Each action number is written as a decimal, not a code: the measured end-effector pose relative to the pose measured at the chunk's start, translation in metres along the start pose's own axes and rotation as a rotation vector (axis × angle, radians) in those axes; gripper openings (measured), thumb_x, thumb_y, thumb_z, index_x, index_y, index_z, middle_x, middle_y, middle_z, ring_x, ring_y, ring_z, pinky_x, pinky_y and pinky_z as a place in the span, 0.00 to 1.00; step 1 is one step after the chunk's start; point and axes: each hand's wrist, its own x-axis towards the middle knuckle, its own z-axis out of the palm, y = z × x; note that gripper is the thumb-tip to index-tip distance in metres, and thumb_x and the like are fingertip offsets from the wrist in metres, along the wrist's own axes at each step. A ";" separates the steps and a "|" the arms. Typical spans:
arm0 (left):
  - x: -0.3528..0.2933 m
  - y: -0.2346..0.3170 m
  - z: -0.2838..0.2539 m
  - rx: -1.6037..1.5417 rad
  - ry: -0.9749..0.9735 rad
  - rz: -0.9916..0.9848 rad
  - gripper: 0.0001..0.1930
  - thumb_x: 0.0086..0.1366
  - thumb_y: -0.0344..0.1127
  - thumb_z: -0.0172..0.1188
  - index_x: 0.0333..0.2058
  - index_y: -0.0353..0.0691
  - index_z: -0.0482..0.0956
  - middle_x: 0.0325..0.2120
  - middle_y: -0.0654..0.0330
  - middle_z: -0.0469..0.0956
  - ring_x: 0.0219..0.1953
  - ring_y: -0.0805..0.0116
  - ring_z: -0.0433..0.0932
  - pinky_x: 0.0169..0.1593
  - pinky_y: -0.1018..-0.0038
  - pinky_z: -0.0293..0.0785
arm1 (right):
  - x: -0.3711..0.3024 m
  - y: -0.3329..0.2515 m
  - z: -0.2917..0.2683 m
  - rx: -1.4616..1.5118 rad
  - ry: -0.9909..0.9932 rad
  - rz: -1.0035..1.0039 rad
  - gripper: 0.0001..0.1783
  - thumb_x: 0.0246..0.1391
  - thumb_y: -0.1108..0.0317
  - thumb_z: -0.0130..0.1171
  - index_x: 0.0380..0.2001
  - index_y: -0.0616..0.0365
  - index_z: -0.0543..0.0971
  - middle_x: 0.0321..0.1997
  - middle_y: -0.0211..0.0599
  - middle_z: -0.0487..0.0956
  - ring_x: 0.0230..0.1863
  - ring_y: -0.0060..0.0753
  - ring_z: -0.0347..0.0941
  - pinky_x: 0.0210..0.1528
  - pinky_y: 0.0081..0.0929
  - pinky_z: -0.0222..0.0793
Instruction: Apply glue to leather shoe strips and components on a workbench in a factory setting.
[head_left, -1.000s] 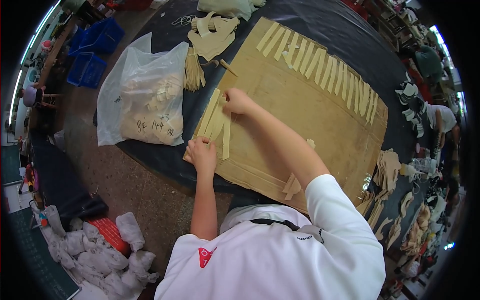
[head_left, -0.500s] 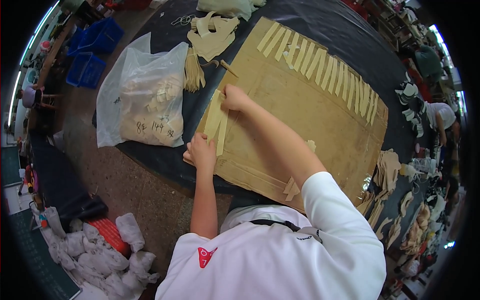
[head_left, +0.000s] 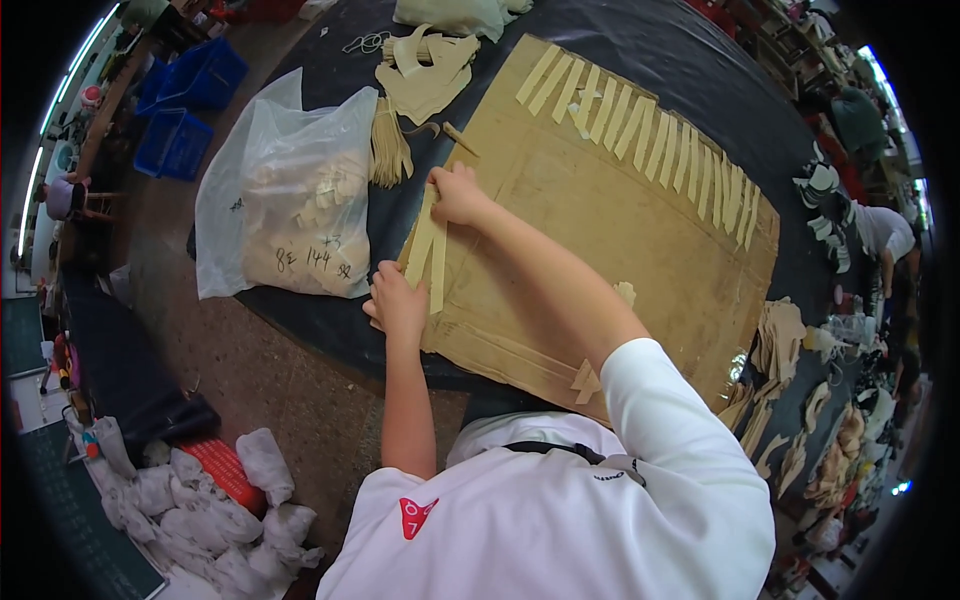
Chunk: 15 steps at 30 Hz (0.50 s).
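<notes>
As before, both hands (head_left: 430, 245) pin pale strips (head_left: 430, 250) on cardboard (head_left: 600, 230); unmoved.

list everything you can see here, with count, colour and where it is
cardboard sheet: one, brown, flat on the dark table
strips in a row: many, pale tan, along the sheet's far edge
strips in hand: a few, pale tan, at the sheet's left edge
plastic bag: one, clear, holding pale pieces, left of the sheet
cut pieces: a pile, cream, far side of the table
crates: two, blue, on the floor far left
left hand: on the strips' near end
right hand: on their far end
</notes>
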 end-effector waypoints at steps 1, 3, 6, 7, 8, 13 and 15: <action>0.001 0.002 -0.002 -0.006 -0.014 0.013 0.22 0.49 0.41 0.64 0.41 0.40 0.69 0.41 0.54 0.69 0.46 0.53 0.66 0.50 0.59 0.56 | 0.001 0.000 0.002 -0.007 0.018 0.002 0.25 0.31 0.70 0.63 0.39 0.52 0.71 0.45 0.53 0.65 0.50 0.54 0.59 0.52 0.37 0.61; 0.006 0.009 -0.001 -0.001 -0.004 0.023 0.22 0.50 0.41 0.64 0.41 0.39 0.68 0.40 0.53 0.69 0.47 0.53 0.66 0.50 0.59 0.56 | 0.004 0.002 0.004 -0.011 0.049 -0.006 0.25 0.30 0.70 0.64 0.39 0.52 0.71 0.44 0.52 0.66 0.50 0.54 0.60 0.52 0.37 0.61; 0.014 0.022 0.006 0.015 -0.002 0.012 0.22 0.50 0.42 0.64 0.41 0.39 0.68 0.39 0.53 0.70 0.47 0.52 0.66 0.49 0.58 0.57 | 0.007 0.008 0.000 -0.003 0.059 0.005 0.26 0.27 0.70 0.66 0.38 0.52 0.72 0.42 0.49 0.68 0.47 0.51 0.62 0.50 0.36 0.62; 0.017 0.024 0.008 0.027 -0.011 -0.007 0.22 0.51 0.43 0.63 0.40 0.38 0.69 0.39 0.52 0.70 0.47 0.52 0.66 0.49 0.57 0.58 | 0.009 0.010 -0.002 0.011 0.037 0.026 0.28 0.25 0.70 0.68 0.37 0.52 0.72 0.40 0.46 0.69 0.45 0.48 0.64 0.48 0.34 0.63; 0.019 0.024 0.009 0.029 -0.008 -0.005 0.22 0.51 0.43 0.63 0.40 0.38 0.69 0.39 0.52 0.70 0.47 0.52 0.66 0.49 0.57 0.58 | 0.011 0.010 -0.002 0.013 0.040 0.025 0.28 0.25 0.70 0.68 0.37 0.52 0.72 0.40 0.46 0.69 0.45 0.48 0.64 0.48 0.34 0.63; 0.028 0.025 0.022 -0.004 -0.026 0.146 0.18 0.50 0.36 0.64 0.37 0.37 0.69 0.36 0.50 0.73 0.41 0.49 0.71 0.42 0.61 0.69 | 0.019 0.020 -0.009 0.109 -0.067 -0.080 0.26 0.27 0.72 0.68 0.36 0.58 0.73 0.31 0.39 0.76 0.35 0.37 0.73 0.37 0.30 0.69; 0.032 0.023 0.024 -0.124 -0.082 0.119 0.17 0.49 0.33 0.64 0.37 0.36 0.71 0.33 0.51 0.75 0.37 0.52 0.74 0.39 0.64 0.70 | 0.017 0.025 -0.013 0.212 -0.089 -0.078 0.25 0.28 0.72 0.68 0.37 0.60 0.73 0.30 0.37 0.76 0.34 0.34 0.73 0.35 0.28 0.69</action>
